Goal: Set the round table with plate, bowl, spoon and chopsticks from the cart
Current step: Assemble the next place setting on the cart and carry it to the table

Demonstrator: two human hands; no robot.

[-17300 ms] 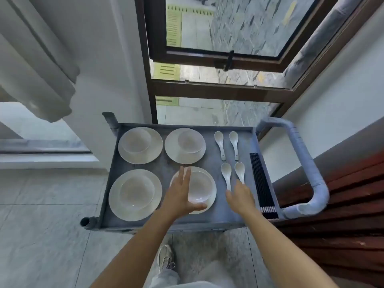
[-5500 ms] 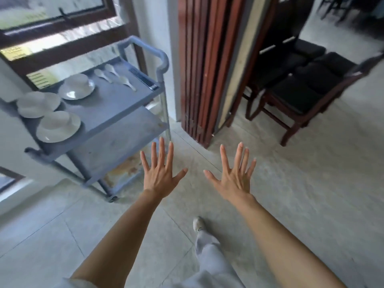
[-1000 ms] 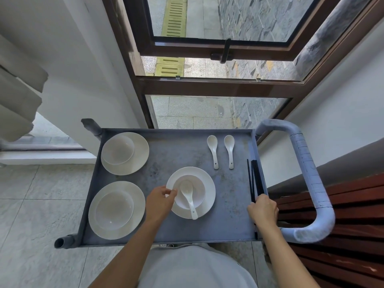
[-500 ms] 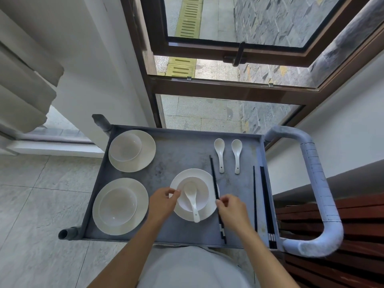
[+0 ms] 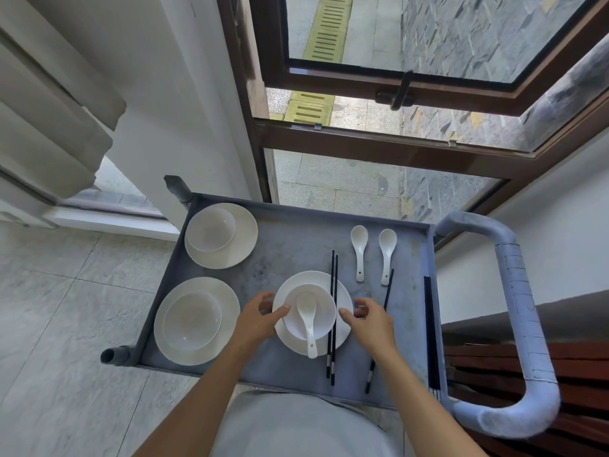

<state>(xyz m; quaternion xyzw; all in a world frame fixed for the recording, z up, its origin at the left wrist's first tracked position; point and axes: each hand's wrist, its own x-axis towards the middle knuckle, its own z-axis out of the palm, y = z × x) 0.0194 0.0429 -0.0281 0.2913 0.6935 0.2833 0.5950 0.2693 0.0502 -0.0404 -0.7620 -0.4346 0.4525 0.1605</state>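
My left hand (image 5: pixel 260 316) covers the plate (image 5: pixel 342 293) rim's left edge; my right hand (image 5: pixel 370 323) hides part of a loose chopstick (image 5: pixel 389 288). Both elbows are cropped.

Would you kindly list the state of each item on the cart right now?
Middle plate: holds a bowl, both hands at its rim.
Bowl: upright, spoon inside.
Chopstick pair: across the plate's right side.
Two spare spoons: flat on the cart.
Left hand: open.
Right hand: open.

Head view, steeply down, close over the cart (image 5: pixel 290 255).
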